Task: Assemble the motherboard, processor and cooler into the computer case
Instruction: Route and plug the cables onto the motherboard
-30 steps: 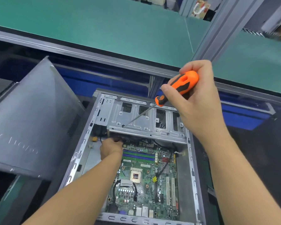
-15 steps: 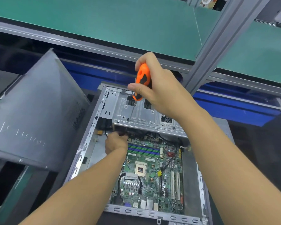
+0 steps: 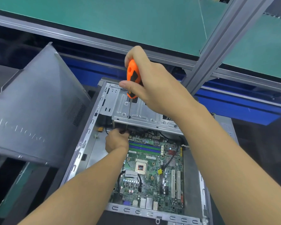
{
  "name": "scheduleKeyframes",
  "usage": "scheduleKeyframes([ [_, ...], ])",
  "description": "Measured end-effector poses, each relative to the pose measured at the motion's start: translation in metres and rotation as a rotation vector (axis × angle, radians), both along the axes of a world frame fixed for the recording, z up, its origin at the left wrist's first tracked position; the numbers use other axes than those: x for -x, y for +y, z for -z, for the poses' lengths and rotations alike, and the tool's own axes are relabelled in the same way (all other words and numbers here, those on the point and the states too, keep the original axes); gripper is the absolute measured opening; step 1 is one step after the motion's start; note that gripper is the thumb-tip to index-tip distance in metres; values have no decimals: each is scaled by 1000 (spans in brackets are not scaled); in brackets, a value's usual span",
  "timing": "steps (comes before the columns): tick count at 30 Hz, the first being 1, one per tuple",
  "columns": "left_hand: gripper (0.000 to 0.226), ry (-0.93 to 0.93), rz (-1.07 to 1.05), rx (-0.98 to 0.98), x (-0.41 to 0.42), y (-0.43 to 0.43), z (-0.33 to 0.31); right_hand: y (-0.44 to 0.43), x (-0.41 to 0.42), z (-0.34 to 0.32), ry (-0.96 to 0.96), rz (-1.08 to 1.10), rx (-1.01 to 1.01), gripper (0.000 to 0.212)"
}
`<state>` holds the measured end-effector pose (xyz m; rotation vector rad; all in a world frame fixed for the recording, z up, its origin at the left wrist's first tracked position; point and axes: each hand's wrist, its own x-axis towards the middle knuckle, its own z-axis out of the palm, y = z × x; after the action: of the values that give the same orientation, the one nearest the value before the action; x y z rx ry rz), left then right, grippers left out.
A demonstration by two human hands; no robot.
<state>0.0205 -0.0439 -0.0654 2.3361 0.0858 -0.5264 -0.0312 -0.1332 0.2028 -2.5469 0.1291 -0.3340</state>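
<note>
The right grip (image 3: 152, 85) is clamped round an orange screwdriver (image 3: 133, 75), its shaft running down through the metal bracket (image 3: 144, 114) below. The left grip (image 3: 117, 140) sits under that bracket, beside the motherboard (image 3: 152, 168); its fingers are hidden, so I cannot tell its state.

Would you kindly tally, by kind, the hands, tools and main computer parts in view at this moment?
hands: 2 (left hand, right hand)
screwdriver: 1
motherboard: 1
computer case: 1
side panel: 1
total: 6
</note>
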Motion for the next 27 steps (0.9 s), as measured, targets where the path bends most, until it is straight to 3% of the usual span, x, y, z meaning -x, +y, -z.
scheduleKeyframes([
  [27, 16, 5, 3, -26, 1, -1, -2, 18, -3, 0, -42, 63, 123, 28],
])
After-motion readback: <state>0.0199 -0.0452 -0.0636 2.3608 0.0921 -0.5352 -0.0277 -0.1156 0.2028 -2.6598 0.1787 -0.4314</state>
